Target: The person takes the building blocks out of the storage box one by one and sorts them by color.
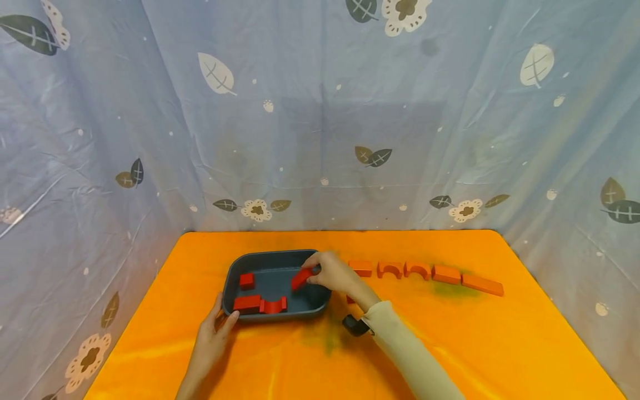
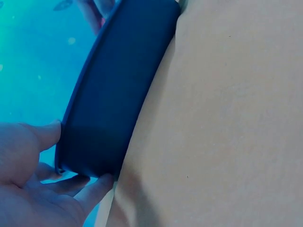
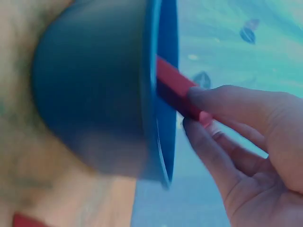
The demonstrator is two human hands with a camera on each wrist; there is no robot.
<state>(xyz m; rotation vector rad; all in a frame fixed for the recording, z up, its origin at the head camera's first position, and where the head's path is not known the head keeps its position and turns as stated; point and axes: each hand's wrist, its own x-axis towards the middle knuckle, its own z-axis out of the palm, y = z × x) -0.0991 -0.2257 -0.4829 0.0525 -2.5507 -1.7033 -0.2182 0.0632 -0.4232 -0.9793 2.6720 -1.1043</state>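
Fingers (image 3: 208, 149) of the right hand (image 1: 332, 273) pinch a tilted block (image 1: 300, 279).

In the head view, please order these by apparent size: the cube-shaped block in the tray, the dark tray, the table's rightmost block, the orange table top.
1. Orange table top
2. Dark tray
3. Rightmost block
4. Cube-shaped block

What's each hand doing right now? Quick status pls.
Left hand: closed, gripping the near-left corner of the dark tray.
Right hand: closed, pinching a red block between thumb and fingers.
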